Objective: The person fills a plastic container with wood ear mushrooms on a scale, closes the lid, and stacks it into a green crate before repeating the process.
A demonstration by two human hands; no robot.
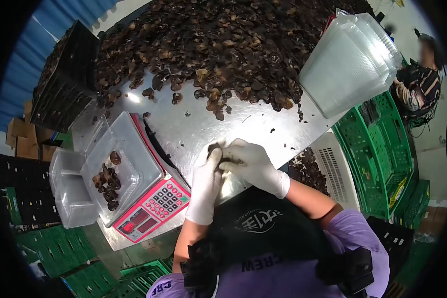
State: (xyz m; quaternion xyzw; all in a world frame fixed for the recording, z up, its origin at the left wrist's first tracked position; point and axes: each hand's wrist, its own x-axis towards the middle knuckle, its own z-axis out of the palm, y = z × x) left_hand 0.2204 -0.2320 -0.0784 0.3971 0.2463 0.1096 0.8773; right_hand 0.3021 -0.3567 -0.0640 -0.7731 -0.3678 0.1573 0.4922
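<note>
My left hand (pixel 206 174), in a white glove, is closed with its fingers pinched on a dark brown wood ear mushroom (pixel 213 148). From the other side, my white-gloved right hand (pixel 253 168) grips the same dark pieces, its fingertips meeting the left ones. Both hands are above the front edge of the steel table (pixel 203 119). To their left is a red-and-white digital scale (pixel 151 208); on it a clear plastic tray (pixel 134 154) holds several wood ear mushrooms (pixel 109 184).
A large heap of wood ear mushrooms (pixel 208 49) covers the table's back. Stacked clear plastic containers (pixel 350 64) lean at the right, beside green crates (pixel 377 149). Below the right arm, a white basket (pixel 335 171) borders more dark pieces. Black trays (pixel 67 79) stand left; another person (pixel 422 82) is far right.
</note>
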